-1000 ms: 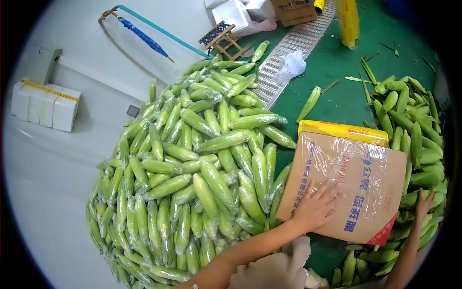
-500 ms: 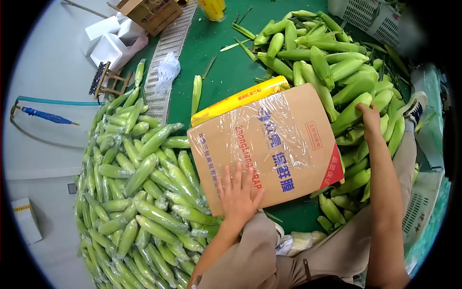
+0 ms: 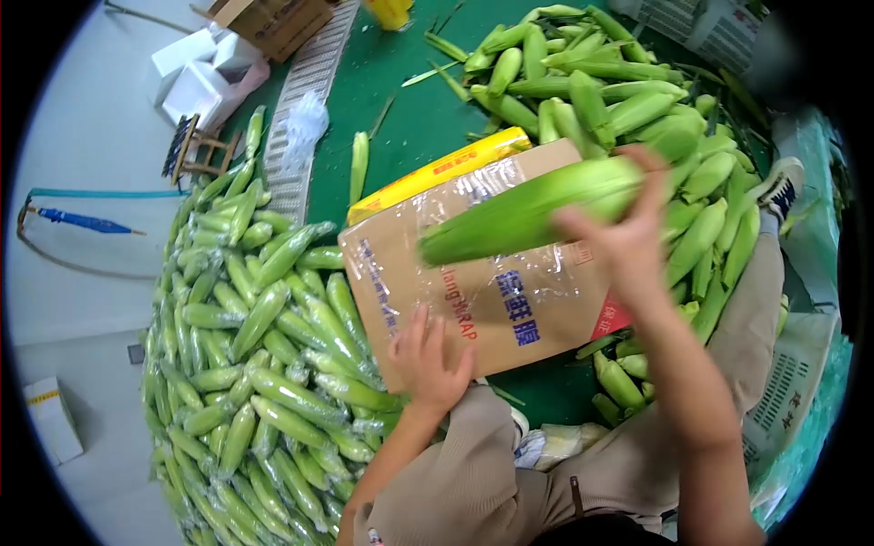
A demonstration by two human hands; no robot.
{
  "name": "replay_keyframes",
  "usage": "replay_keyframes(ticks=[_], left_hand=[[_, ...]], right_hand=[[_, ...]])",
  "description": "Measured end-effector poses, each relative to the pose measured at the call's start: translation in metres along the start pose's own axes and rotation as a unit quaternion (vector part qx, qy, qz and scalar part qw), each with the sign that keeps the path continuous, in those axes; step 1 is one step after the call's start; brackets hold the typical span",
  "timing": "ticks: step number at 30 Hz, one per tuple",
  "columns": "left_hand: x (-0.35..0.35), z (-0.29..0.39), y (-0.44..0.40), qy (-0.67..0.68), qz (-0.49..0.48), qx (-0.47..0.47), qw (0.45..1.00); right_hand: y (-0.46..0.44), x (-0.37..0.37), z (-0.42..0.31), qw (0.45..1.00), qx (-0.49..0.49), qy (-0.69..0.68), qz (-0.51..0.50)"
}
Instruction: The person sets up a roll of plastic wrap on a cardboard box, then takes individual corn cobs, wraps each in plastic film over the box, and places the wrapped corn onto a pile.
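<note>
My right hand (image 3: 624, 223) grips an ear of corn (image 3: 528, 207) in its green husk by the thick end and holds it over the cardboard box (image 3: 410, 350), slightly blurred. The ear's narrow tip points left. My left hand (image 3: 431, 364) lies with fingers spread on the lower left part of the box top. Clear plastic film covers part of the box's printed face. A yellow roll of wrap (image 3: 437, 175) lies along the box's far edge. To the right is a heap of unwrapped corn (image 3: 628, 96).
At left lies a large pile of film-wrapped corn (image 3: 264, 364). A metal grating strip (image 3: 309, 68) crosses the green floor (image 3: 391, 73). White foam boxes (image 3: 196, 86) and a small wooden stool (image 3: 205, 150) stand beyond. Pale crates (image 3: 783, 391) are at right.
My right hand has taken an ear of corn from the right heap and brought it leftward over the box. My left hand stays on the box, fingers a little more bent.
</note>
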State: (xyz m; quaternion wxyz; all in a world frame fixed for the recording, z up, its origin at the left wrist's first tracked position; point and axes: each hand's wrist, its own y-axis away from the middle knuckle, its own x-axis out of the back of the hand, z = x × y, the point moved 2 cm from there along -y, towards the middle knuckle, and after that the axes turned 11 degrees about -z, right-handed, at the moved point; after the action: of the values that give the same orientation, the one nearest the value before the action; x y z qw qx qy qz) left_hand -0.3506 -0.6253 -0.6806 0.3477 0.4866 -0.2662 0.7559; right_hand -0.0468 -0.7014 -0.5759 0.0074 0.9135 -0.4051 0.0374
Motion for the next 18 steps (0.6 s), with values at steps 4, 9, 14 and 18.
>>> replay_keyframes(ticks=[4,9,14,18], left_hand=[[0.032,0.016,-0.082,-0.017,0.16,-0.149,0.976],[0.014,0.019,-0.13,-0.079,-0.002,-0.11,0.991],[0.01,0.021,-0.137,-0.081,-0.037,-0.069,0.994],[0.015,0.02,-0.14,-0.063,-0.058,-0.075,0.993]], right_hand=[[0.009,-0.073,0.06,0.984,-0.042,0.093,-0.148],[0.014,-0.022,0.078,0.905,0.125,0.356,-0.197],[0.027,0.049,0.076,0.767,0.113,0.498,-0.388],[0.02,0.022,0.1,0.764,0.244,0.462,-0.378]])
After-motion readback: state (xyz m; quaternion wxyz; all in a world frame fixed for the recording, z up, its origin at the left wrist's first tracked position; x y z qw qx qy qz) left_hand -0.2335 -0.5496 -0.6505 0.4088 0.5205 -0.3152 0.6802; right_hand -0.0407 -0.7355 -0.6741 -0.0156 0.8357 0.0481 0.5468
